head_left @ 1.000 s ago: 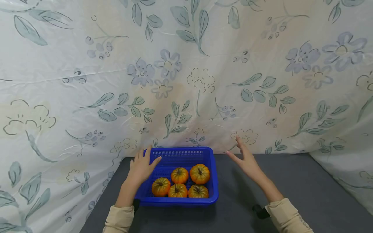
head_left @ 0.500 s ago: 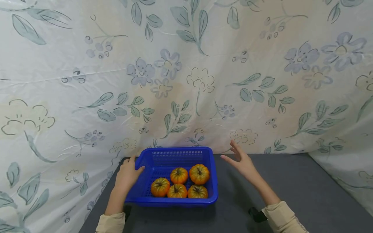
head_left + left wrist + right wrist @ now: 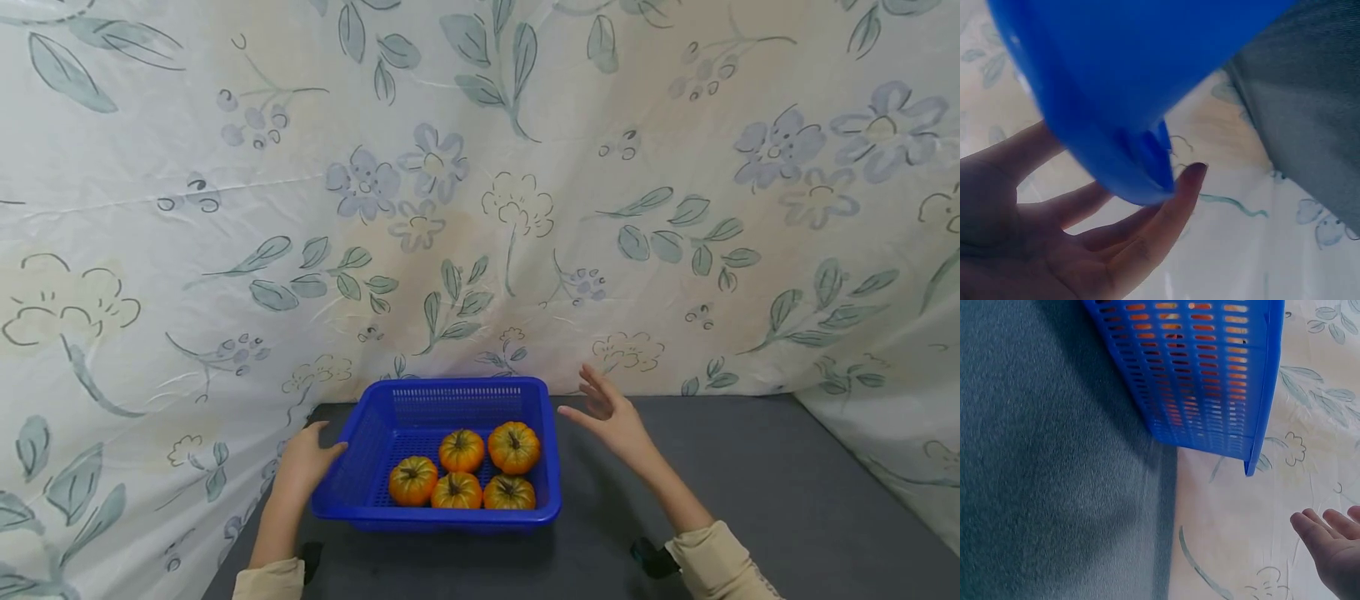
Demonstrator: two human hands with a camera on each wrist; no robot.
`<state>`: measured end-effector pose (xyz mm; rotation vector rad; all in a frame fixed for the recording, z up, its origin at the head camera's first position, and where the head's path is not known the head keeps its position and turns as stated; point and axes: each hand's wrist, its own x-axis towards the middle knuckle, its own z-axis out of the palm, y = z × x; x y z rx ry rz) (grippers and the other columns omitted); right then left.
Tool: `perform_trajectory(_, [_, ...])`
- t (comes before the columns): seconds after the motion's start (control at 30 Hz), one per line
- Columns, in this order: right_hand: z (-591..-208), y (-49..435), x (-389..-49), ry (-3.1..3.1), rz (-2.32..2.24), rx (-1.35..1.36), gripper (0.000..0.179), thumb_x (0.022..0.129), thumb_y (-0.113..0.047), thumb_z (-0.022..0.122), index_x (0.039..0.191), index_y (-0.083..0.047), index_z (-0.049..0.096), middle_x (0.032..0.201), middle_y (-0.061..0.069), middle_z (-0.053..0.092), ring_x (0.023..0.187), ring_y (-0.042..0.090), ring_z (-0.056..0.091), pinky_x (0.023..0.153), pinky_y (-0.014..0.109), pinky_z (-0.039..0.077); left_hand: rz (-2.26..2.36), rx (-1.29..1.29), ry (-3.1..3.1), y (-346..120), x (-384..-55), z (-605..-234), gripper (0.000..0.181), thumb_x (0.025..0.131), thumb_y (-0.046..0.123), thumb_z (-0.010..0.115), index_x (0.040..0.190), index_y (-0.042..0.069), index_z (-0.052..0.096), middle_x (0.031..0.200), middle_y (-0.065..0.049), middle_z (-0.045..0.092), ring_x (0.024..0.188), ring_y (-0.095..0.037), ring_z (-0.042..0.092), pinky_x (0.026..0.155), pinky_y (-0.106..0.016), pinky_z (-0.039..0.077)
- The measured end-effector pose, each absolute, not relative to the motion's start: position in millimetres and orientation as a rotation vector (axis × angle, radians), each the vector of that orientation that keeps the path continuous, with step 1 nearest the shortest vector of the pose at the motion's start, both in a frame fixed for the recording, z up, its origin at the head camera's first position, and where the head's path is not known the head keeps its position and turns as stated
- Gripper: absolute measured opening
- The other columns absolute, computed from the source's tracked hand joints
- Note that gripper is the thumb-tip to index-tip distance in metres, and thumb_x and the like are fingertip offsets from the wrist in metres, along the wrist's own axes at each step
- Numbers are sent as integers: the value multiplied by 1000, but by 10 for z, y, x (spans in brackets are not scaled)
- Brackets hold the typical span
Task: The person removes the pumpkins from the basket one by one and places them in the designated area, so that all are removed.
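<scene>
A blue plastic basket (image 3: 450,518) with slotted walls holds several small orange pumpkins (image 3: 513,447) with greenish tops and brown stems, grouped in its front and right part. My left hand (image 3: 302,458) is at the basket's left side, thumb near the rim. Seen from the left wrist, the basket's corner (image 3: 1135,62) lies between the thumb and the loosely extended fingers of the hand (image 3: 1097,244). To the right of the basket my right hand (image 3: 618,425) hovers, fingers spread and holding nothing. The right wrist view shows its fingers (image 3: 1316,534) apart from the slotted wall (image 3: 1191,381).
The basket stands on a dark grey table (image 3: 750,492). Behind and on both sides hangs a pale cloth (image 3: 480,250) printed with flowers and leaves. Dark bands (image 3: 652,558) sit at the wrists near beige sleeves (image 3: 716,558).
My left hand has moved left and down from over the basket's left part to outside its left edge. My right hand has drifted slightly left, closer to the basket. Basket and pumpkins stay put.
</scene>
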<state>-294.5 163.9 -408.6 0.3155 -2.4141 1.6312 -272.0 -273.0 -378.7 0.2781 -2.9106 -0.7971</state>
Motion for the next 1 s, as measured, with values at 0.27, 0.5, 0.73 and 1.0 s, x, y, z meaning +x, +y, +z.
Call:
perform_trajectory(0.27, [-4137, 1576, -2933, -2337, 1725, 426, 81, 87, -27, 74, 154, -18, 28, 159, 13, 30, 143, 38, 36, 109, 50, 38, -869, 309, -2889, -2831, -2656, -3853, 56, 93, 19, 60, 135, -15, 44, 129, -40, 50, 115, -53, 54, 91, -57, 49])
perform_trajectory(0.5, [-4186, 1501, -2905, -2345, 1773, 432, 81, 86, -26, 75, 153, -16, 30, 158, 14, 32, 143, 36, 36, 110, 49, 37, -1059, 309, -2839, -2929, -2607, -3933, 52, 94, 19, 60, 134, -12, 48, 126, -39, 54, 100, -44, 66, 72, -41, 58])
perform_trajectory(0.73, [-4207, 1408, -2894, -2358, 1783, 448, 81, 86, -25, 76, 153, -15, 31, 157, 15, 33, 142, 35, 38, 111, 49, 37, -1335, 335, -2768, -2994, -2607, -4016, 52, 95, 20, 60, 135, -12, 48, 129, -39, 52, 104, -45, 65, 77, -46, 58])
perform_trajectory(1.0, [-4250, 1326, -2901, -2383, 1800, 449, 82, 84, -25, 77, 152, -12, 33, 157, 13, 34, 143, 35, 38, 112, 48, 36, -1485, 342, -2728, -3059, -2630, -4109, 56, 92, 25, 64, 135, -9, 50, 127, -34, 57, 91, -26, 70, 73, -39, 59])
